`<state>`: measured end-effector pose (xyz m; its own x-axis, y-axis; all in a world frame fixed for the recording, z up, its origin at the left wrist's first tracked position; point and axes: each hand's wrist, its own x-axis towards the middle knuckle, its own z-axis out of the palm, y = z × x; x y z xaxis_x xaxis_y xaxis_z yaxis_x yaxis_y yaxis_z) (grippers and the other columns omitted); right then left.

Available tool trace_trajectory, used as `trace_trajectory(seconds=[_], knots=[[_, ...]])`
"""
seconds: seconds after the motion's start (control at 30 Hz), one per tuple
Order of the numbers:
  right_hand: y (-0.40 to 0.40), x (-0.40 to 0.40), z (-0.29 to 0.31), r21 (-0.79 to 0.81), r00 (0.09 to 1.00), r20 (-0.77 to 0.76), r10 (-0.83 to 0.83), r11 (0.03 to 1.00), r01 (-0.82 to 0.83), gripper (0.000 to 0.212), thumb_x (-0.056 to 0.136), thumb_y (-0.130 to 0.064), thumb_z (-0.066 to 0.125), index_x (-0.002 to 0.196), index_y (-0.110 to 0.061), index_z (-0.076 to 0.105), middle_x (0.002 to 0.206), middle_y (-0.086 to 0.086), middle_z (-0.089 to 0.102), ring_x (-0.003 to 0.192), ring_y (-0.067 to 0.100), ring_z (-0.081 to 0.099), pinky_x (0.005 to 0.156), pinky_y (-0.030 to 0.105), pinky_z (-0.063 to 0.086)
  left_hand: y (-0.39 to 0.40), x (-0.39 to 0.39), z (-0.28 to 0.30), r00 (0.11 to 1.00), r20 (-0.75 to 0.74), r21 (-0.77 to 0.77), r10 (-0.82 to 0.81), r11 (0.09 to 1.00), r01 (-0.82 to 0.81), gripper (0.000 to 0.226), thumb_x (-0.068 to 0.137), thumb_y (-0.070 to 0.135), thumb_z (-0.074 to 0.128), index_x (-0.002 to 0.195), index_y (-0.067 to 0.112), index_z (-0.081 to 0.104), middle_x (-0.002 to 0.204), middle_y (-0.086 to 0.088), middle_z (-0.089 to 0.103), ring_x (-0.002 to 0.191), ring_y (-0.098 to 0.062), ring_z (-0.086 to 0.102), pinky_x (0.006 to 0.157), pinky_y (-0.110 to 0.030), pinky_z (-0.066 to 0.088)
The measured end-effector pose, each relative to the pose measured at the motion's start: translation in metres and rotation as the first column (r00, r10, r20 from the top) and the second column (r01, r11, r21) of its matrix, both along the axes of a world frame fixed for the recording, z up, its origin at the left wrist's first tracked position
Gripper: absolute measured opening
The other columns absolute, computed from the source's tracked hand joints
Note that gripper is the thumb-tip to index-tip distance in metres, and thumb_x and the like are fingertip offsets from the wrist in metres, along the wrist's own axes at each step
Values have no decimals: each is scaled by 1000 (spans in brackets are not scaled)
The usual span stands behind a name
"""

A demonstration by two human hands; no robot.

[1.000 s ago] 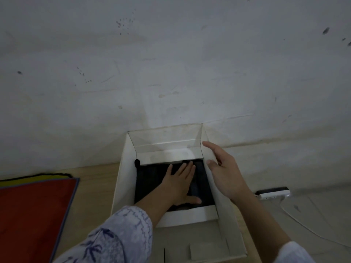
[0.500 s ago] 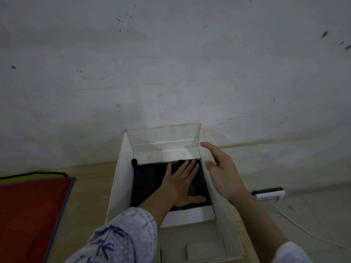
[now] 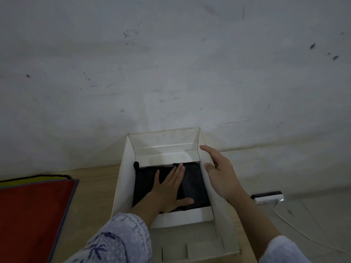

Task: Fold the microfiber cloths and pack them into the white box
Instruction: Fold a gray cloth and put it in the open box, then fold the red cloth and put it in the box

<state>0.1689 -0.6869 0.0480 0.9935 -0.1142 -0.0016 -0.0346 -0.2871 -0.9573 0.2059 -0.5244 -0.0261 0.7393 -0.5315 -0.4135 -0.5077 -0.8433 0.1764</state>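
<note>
The white box (image 3: 123, 179) stands open on the wooden table against the wall. A folded black microfiber cloth (image 3: 195, 188) lies flat inside it. My left hand (image 3: 169, 190) presses on the cloth with straight, spread fingers. My right hand (image 3: 220, 175) rests against the box's right wall with relaxed fingers, its thumb at the inner side. A red cloth (image 3: 32, 215) lies spread on the table at the left, with a yellow cloth (image 3: 32, 180) and a black edge showing beneath it at its far side.
A stained white wall (image 3: 171, 73) rises directly behind the box. A small black and white device (image 3: 267, 197) with a thin white cable sits on the surface to the right. Bare wood (image 3: 96, 192) shows between the red cloth and the box.
Both hands keep their places on the cloth and the box wall. The view has shifted slightly, nothing else moved.
</note>
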Motion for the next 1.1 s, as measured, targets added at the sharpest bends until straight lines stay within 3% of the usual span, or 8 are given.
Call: trace_trajectory(seconds=[0.2,0.27,0.33,0.43,0.6,0.73,0.9,1.1], knots=[[-1,-1,6,-197,999,-30,-19,980,13,49,91,7,42,133,-17,44,121,1,49,124,20,44,73,-6,36,13,-5,25,996,-90,-95,18,995,-27,101,83,66,42,141,19,-26,151,3,-29,141,-12,-18,114,-48,-8],[1,-4,14,-329,999,-48,7,944,-22,47,92,0,44,136,-17,40,125,6,51,123,25,45,85,11,39,23,-6,39,979,-189,-222,78,968,-120,93,87,55,47,144,20,-18,156,1,-11,143,-15,4,117,-37,9],[2,-10,22,-505,997,-58,49,860,-72,47,93,-8,45,138,-15,36,139,8,44,128,26,40,101,29,35,32,-9,60,957,-267,-337,115,919,-205,81,90,39,52,147,21,-3,153,-7,22,136,-19,30,107,-23,26],[8,-18,36,-657,999,-23,38,753,-44,47,91,-10,47,137,-9,36,140,12,40,125,30,41,101,41,39,49,-17,97,947,-261,-446,187,847,-290,56,91,28,54,141,15,31,138,-9,46,122,-19,48,95,-18,36],[62,-38,68,-652,985,14,172,748,-122,47,91,-9,47,137,-12,38,142,8,41,129,26,39,107,35,34,105,-50,151,948,-131,-625,290,718,-306,30,89,23,57,118,13,58,107,-4,63,103,-18,62,90,-25,46],[129,-50,80,-653,939,47,341,722,-229,46,91,-10,46,136,-16,39,134,7,49,125,24,43,104,34,36,169,-84,172,927,-76,-652,367,686,-324,26,90,25,56,114,15,61,110,-2,64,103,-13,60,94,-27,47],[218,-67,85,-661,869,77,489,677,-323,45,89,-9,48,133,-16,43,126,7,56,117,23,49,99,35,42,267,-126,176,842,-93,-703,531,564,-433,17,87,21,61,103,17,65,99,-5,69,94,-17,66,92,-30,50],[311,-84,79,-662,823,103,558,656,-363,40,85,-7,52,125,-13,51,110,7,64,106,25,57,91,30,42,378,-169,170,771,-121,-719,625,480,-503,10,87,12,61,96,15,63,97,-14,68,90,-21,65,91,-32,48]])
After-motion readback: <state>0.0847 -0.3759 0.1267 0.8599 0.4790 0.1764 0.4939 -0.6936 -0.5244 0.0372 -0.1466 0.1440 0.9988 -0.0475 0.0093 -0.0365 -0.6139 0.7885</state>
